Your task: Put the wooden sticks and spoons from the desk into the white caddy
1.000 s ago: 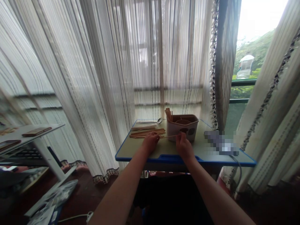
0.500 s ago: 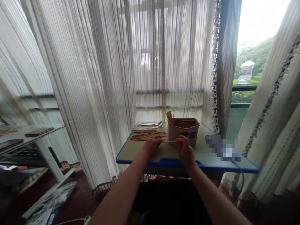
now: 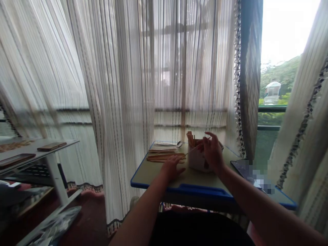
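Observation:
My right hand (image 3: 213,153) is raised at the front of a utensil holder (image 3: 195,161), its fingers pinched around a thin chopstick (image 3: 191,151) that slants down to the left. Some fingers hide part of the holder's opening. My left hand (image 3: 171,168) lies low over the table, fingers spread and thumb apart, with its fingertips at the near right end of a bundle of wooden chopsticks (image 3: 159,158). Several wooden utensils (image 3: 190,138) stand upright in the holder's left corner. Behind the bundle lie paler sticks (image 3: 161,150) and a metal slotted spoon (image 3: 179,144).
The small table has a blue rim (image 3: 205,190). A dark flat device (image 3: 241,169), partly pixelated, lies on its right side. Another table (image 3: 71,141) at the left carries a brown flat case (image 3: 52,146). Sheer curtains (image 3: 128,85) hang close behind.
My right hand has risen toward the holder's top with the chopstick, which now tilts. My left hand has let go of the chopstick's other end and spread its fingers. The view has tipped upward.

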The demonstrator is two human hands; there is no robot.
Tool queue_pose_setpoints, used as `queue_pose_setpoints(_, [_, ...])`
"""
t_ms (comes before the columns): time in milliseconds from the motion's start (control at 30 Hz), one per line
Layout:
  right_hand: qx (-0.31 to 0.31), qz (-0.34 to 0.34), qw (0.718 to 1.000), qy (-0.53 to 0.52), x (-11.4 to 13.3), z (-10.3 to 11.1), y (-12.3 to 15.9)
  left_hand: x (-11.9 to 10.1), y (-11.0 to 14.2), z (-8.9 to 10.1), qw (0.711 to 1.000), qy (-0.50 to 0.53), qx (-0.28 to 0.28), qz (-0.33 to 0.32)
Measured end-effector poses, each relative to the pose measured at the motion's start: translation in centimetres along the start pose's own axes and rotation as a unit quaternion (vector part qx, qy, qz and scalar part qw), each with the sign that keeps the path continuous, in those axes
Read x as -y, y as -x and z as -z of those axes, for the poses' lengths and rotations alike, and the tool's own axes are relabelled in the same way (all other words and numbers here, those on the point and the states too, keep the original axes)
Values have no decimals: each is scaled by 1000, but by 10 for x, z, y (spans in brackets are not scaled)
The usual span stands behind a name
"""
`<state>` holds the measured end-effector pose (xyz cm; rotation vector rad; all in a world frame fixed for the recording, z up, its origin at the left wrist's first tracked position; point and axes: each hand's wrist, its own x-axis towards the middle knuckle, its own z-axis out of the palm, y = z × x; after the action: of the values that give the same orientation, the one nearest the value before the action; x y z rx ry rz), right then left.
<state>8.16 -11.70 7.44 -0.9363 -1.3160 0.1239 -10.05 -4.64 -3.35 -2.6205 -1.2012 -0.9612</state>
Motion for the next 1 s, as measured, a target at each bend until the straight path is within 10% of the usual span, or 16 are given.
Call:
queue_pose_setpoints(267, [-42, 185, 958, 214, 67, 39, -61, 6, -3, -10, 996, -5, 66, 62])
queue_pose_setpoints(433, [-50, 193, 926, 320, 50, 45, -64, 7, -3, -11, 993, -2, 84, 82])
queue_pose_setpoints(667, [-56, 115, 952, 280, 5, 30, -58, 9, -3, -12, 994, -5, 73, 79])
queue_pose_setpoints(1000, [-206, 130, 947, 209, 21, 30, -66, 8, -2, -8, 995, -8, 80, 53])
